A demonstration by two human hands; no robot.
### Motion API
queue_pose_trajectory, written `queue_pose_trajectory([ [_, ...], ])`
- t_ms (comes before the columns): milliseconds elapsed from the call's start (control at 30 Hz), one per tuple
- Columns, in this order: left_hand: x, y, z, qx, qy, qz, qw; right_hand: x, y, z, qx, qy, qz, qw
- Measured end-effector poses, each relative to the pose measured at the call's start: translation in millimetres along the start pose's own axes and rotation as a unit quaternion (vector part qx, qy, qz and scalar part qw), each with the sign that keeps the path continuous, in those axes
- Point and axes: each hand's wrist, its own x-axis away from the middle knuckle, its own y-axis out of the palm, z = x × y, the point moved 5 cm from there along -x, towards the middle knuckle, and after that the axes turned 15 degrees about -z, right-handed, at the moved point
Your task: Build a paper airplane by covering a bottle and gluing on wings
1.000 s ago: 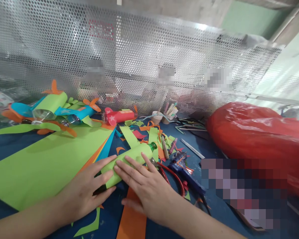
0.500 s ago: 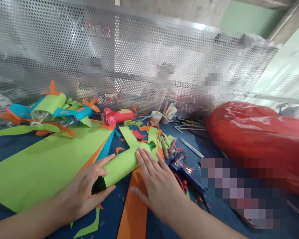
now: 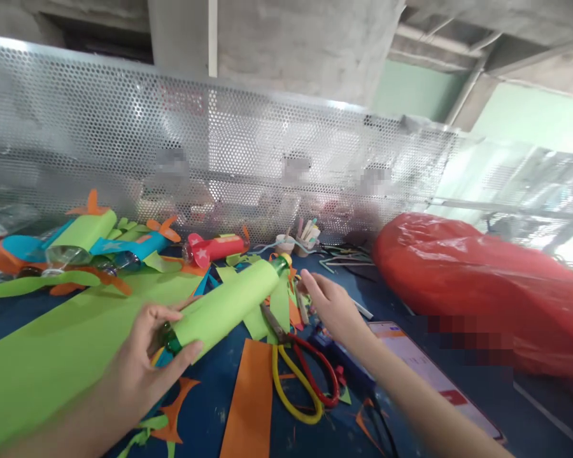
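Observation:
A green bottle wrapped in light green paper [image 3: 229, 305] is tilted above the table, its yellow-tipped neck pointing up to the right. My left hand [image 3: 143, 356] grips the bottle's base end, thumb on the near side. Apart from the bottle, my right hand [image 3: 327, 305] hovers right of the neck with its fingers bent; whether it holds anything small is hidden. Scissors [image 3: 300, 372] with one yellow and one red handle lie below the bottle, beside an orange paper strip [image 3: 249, 401].
A large light green sheet [image 3: 76, 343] covers the left side. Behind it lie paper-covered bottle planes [image 3: 143, 245] and a red one [image 3: 219, 248]. A blue glue gun [image 3: 346, 362], a phone [image 3: 424, 369] and a red plastic bag [image 3: 463, 280] are at the right.
My left hand has raised the wrapped bottle. My right hand has come off the paper and moved right and up, uncovering the scissors. The view has tilted upward.

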Motion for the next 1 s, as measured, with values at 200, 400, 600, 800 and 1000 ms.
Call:
queue_pose_trajectory([
  [200, -28.9, 27.7, 19.8, 0.180, -0.076, 0.005, 0.981, 10.6, 48.6, -19.1, -0.458, -0.058, -0.170, 0.871],
  [400, -26.6, 67.7, 18.3, 0.269, -0.010, -0.119, 0.956, 20.3, 56.4, -30.1, -0.613, -0.057, -0.142, 0.775],
  [600, -26.1, 85.3, 7.6, 0.432, -0.146, -0.229, 0.860, 20.9, 55.2, -25.7, -0.584, -0.083, -0.224, 0.776],
  [800, -20.8, 98.6, 1.2, 0.426, -0.104, -0.261, 0.860, 25.8, 59.9, -31.7, -0.531, -0.127, -0.226, 0.807],
  [1000, -17.6, 101.6, -8.9, 0.408, -0.099, -0.245, 0.874, 28.8, 59.3, -38.7, -0.455, -0.142, -0.164, 0.864],
])
